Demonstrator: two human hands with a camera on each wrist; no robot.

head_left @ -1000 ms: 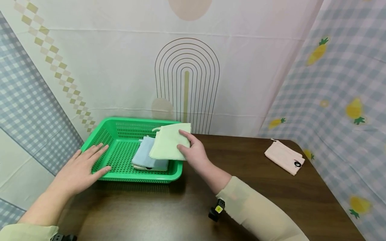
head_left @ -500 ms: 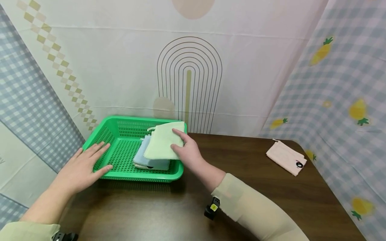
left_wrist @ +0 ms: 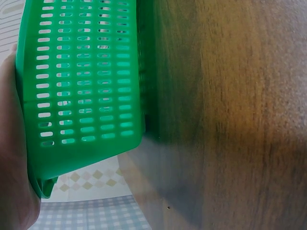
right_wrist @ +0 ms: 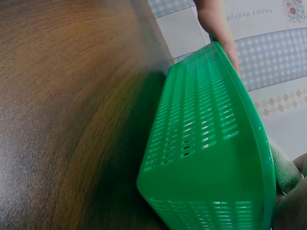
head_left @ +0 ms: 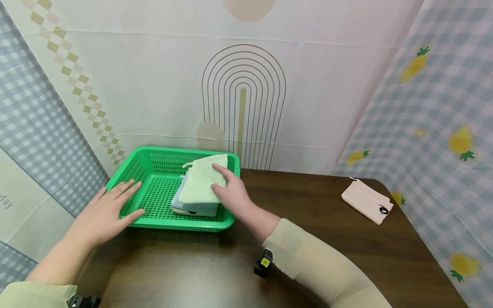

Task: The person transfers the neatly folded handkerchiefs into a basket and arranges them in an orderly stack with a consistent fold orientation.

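My right hand (head_left: 236,193) grips the right side of a folded pale green towel (head_left: 200,182), thumb and one finger showing on top. The towel lies low over a folded light blue towel (head_left: 206,209) inside a green plastic basket (head_left: 173,223), covering most of it. A cream edge with a black mark shows beneath the blue one. In the right wrist view, a bit of the green towel (right_wrist: 285,171) shows past the rim beside the fingers. My left hand (head_left: 104,214) rests on the basket's left rim, fingers spread; its edge (left_wrist: 12,148) borders the left wrist view.
A folded pale pink towel (head_left: 366,201) with a round black mark and a hanging loop lies at the right end of the dark wooden table (head_left: 181,269). A patterned cloth backdrop (head_left: 154,85) stands close behind the basket, with checked cloth on both sides.
My right hand has carried the green towel leftward, farther over the blue towel in the basket. My left hand has stayed on the rim, and the view has shifted slightly.
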